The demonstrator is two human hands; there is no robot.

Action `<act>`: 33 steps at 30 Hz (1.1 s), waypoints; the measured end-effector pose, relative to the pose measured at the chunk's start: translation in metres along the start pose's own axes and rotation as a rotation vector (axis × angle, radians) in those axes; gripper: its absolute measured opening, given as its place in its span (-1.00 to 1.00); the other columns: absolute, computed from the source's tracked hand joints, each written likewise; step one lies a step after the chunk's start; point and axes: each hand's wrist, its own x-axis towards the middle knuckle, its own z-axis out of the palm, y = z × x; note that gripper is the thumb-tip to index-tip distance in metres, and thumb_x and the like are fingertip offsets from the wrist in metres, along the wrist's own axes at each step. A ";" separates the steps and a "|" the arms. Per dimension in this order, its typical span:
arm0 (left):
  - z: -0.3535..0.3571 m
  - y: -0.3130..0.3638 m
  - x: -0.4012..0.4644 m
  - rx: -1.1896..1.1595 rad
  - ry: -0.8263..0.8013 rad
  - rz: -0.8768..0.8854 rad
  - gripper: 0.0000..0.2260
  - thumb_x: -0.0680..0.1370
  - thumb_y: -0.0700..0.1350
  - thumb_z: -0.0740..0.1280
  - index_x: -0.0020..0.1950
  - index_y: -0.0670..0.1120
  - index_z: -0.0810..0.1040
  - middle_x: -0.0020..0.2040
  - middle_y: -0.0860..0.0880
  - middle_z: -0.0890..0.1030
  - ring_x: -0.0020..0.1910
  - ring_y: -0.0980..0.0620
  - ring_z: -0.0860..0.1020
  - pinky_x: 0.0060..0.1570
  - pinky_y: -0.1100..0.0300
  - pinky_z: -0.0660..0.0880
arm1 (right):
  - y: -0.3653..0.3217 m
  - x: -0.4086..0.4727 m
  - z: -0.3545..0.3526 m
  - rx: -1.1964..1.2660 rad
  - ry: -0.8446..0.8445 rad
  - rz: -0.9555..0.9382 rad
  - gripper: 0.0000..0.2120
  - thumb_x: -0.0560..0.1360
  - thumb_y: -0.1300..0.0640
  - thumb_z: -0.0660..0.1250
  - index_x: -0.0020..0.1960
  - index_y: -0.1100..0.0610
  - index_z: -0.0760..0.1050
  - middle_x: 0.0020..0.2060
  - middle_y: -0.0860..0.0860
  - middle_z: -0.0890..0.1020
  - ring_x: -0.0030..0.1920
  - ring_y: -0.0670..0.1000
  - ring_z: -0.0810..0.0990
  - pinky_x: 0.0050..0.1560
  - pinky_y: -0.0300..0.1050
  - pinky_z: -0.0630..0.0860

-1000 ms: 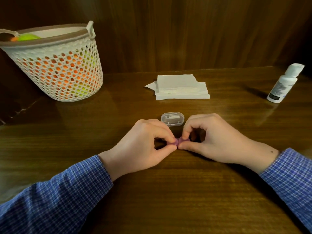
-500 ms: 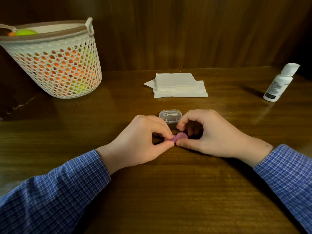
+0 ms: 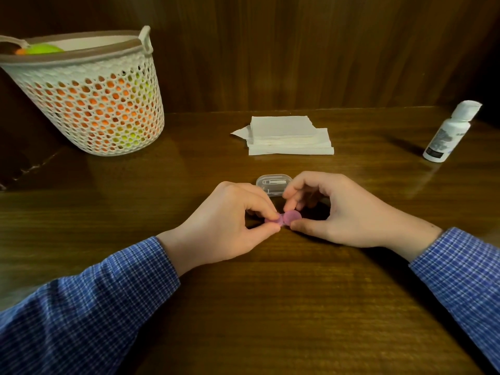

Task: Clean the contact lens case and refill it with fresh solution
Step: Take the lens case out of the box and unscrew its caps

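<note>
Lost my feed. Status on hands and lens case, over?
Left hand pinching pink lens case on the table; right hand at its right cap, grip unclear. Caps on. Solution bottle untouched, far right. Nothing blocking.

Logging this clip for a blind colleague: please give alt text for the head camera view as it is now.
Two hands in blue checked sleeves work a small pink contact lens case on a wooden table: the left hand pinches one end, the right hand's thumb touches the other. Behind lie a clear plastic box, stacked paper napkins, a white solution bottle and a basket.
</note>
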 end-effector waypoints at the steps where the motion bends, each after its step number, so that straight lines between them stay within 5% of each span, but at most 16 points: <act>1: 0.000 0.000 0.000 0.001 0.001 -0.002 -0.88 0.53 -0.09 0.53 0.06 -0.02 0.77 -0.01 0.11 0.74 0.01 0.20 0.67 0.03 0.20 0.63 | 0.000 0.000 0.002 -0.029 0.014 0.005 -0.63 0.42 0.02 0.59 0.16 -0.12 0.55 -0.06 -0.20 0.69 0.02 -0.15 0.66 0.08 -0.24 0.59; 4: 0.000 0.000 0.000 0.005 0.005 -0.005 -0.88 0.53 -0.09 0.53 0.06 -0.03 0.78 -0.02 0.11 0.74 0.01 0.19 0.67 0.04 0.20 0.63 | 0.000 0.000 0.005 -0.063 0.056 0.030 -0.61 0.38 -0.09 0.60 0.14 -0.16 0.55 -0.08 -0.22 0.68 -0.02 -0.16 0.65 0.01 -0.16 0.63; 12: 0.000 0.000 0.000 0.000 0.007 0.006 -0.88 0.53 -0.09 0.53 0.05 -0.01 0.78 -0.02 0.12 0.74 0.00 0.20 0.67 0.02 0.22 0.63 | -0.002 0.002 0.001 0.016 -0.009 0.016 -0.59 0.42 0.14 0.60 0.18 -0.08 0.53 -0.07 -0.21 0.73 0.00 -0.16 0.70 0.14 -0.27 0.57; 18: 0.000 0.000 0.000 -0.010 0.006 -0.004 -0.88 0.53 -0.10 0.53 0.06 -0.01 0.78 -0.02 0.12 0.74 0.01 0.20 0.67 0.02 0.21 0.64 | -0.002 0.000 0.002 0.001 -0.004 0.008 -0.59 0.43 0.12 0.58 0.21 -0.07 0.53 -0.06 -0.20 0.70 0.01 -0.17 0.68 0.07 -0.32 0.58; 22: 0.000 -0.001 0.000 -0.005 0.005 -0.015 -0.88 0.53 -0.09 0.53 0.06 -0.01 0.78 -0.01 0.13 0.74 0.01 0.20 0.67 0.02 0.21 0.64 | -0.002 0.000 0.005 -0.030 0.076 0.041 -0.61 0.37 -0.01 0.62 0.13 -0.11 0.57 -0.13 -0.18 0.69 -0.07 -0.16 0.67 -0.04 -0.23 0.63; 33: -0.002 0.000 0.001 -0.009 -0.011 -0.007 -0.89 0.53 -0.11 0.53 0.04 -0.02 0.78 -0.02 0.11 0.74 0.00 0.21 0.67 0.01 0.21 0.64 | -0.005 0.004 -0.001 -0.014 -0.001 0.000 -0.66 0.40 0.15 0.61 0.07 -0.07 0.56 -0.10 -0.16 0.70 -0.05 -0.13 0.70 0.05 -0.16 0.65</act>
